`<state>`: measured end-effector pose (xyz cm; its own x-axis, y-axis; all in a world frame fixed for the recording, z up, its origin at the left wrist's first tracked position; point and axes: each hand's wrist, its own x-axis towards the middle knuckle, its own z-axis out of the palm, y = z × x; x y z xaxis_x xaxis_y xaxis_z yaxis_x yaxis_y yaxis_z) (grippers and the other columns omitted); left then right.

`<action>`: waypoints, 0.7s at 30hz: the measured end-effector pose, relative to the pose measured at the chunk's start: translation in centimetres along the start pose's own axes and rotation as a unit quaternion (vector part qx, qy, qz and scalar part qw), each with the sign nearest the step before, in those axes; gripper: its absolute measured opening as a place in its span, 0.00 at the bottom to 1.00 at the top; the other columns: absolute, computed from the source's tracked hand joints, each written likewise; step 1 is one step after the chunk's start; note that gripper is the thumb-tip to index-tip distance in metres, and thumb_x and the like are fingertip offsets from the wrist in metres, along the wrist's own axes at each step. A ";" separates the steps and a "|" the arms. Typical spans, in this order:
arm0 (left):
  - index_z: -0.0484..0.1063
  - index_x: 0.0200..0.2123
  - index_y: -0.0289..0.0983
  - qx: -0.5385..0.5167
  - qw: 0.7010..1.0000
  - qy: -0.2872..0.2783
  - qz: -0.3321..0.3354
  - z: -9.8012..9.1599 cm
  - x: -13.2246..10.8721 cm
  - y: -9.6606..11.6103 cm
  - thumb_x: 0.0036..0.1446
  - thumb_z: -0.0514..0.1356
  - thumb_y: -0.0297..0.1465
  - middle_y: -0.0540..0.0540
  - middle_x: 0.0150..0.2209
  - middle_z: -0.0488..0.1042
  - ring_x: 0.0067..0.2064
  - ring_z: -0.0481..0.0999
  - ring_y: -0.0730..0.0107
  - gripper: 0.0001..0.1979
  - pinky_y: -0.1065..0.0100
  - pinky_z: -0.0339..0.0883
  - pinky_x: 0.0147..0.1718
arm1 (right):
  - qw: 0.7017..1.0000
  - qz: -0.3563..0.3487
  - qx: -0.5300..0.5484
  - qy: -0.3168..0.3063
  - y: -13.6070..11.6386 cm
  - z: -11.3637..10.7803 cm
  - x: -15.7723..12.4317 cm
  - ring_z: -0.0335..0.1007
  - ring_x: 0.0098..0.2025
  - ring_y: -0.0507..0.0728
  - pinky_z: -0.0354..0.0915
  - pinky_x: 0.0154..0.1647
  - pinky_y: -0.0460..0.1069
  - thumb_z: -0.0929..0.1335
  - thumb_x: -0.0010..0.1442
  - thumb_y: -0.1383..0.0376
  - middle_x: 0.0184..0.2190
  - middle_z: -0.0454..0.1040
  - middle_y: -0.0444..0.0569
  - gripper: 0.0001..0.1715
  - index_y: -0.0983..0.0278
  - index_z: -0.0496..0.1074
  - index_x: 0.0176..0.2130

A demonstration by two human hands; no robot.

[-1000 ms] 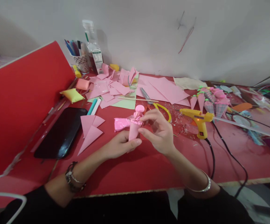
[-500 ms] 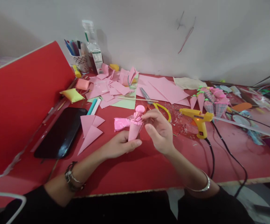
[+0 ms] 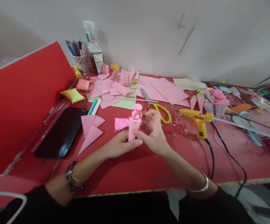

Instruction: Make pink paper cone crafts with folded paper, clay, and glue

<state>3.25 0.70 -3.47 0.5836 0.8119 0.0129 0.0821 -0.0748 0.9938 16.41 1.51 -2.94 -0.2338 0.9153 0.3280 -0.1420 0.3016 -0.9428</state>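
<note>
A pink paper cone (image 3: 133, 129) topped with bright pink clay pieces (image 3: 137, 114) stands upright between my hands, over the red table. My left hand (image 3: 119, 145) is closed round the cone's lower part, thumb across the front. From the right, my right hand (image 3: 153, 133) grips the cone's side, its thumb on the paper and its fingers curled behind. Just left of the cone lies a shiny pink packet (image 3: 121, 124). Behind my right hand are yellow-handled scissors (image 3: 162, 113). Pink paper triangles (image 3: 91, 133) lie to the left of my left hand.
A yellow glue gun (image 3: 199, 119) with a lit light and black cord stands on the right. Several decorated cones (image 3: 218, 102) lie beyond it. Pink paper scraps (image 3: 111, 87), a bottle (image 3: 95, 53) and a pen cup (image 3: 81, 62) are at the back; a phone (image 3: 61, 133) lies left.
My right hand has moved down from the clay topping to the cone's side, its thumb now on the paper. The cone has turned slightly and tilted a little left.
</note>
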 end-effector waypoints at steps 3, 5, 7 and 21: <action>0.57 0.20 0.37 0.015 1.000 0.006 0.009 0.1 0.1 0.1 0.49 0.50 0.37 0.56 0.18 0.54 0.21 0.54 0.79 0.11 0.75 0.51 0.18 | 1.000 0.003 0.010 -0.003 -0.1 0.1 0.0 0.64 0.35 0.49 0.64 0.36 0.49 0.68 0.46 0.66 0.36 0.59 0.43 0.24 0.57 0.48 0.34; 0.59 0.23 0.36 0.035 0.999 0.021 0.017 0.2 0.2 0.0 0.49 0.51 0.36 0.54 0.21 0.58 0.23 0.57 0.77 0.09 0.74 0.54 0.21 | 1.000 0.000 0.006 -0.005 -0.1 0.2 0.1 0.64 0.33 0.49 0.64 0.35 0.49 0.68 0.46 0.65 0.35 0.61 0.42 0.23 0.57 0.47 0.34; 0.58 0.22 0.36 0.068 0.996 0.044 0.024 0.3 0.2 -0.3 0.49 0.51 0.35 0.54 0.22 0.58 0.24 0.58 0.77 0.09 0.74 0.55 0.22 | 1.000 -0.010 -0.003 0.001 -0.2 0.2 0.0 0.64 0.33 0.49 0.64 0.35 0.49 0.68 0.46 0.65 0.35 0.61 0.43 0.23 0.57 0.48 0.35; 0.57 0.18 0.36 0.203 0.971 0.119 0.030 0.1 0.3 -0.8 0.49 0.46 0.28 0.53 0.18 0.61 0.22 0.60 0.75 0.10 0.74 0.54 0.21 | 0.990 -0.053 -0.132 -0.019 -0.1 0.0 -0.1 0.63 0.37 0.51 0.64 0.37 0.48 0.67 0.47 0.69 0.36 0.63 0.45 0.23 0.59 0.56 0.42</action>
<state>3.39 0.95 -4.22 0.3983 0.9060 0.1431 0.3936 -0.3098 0.8655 16.43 1.40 -2.87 -0.2680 0.8651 0.4240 0.0874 0.4602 -0.8835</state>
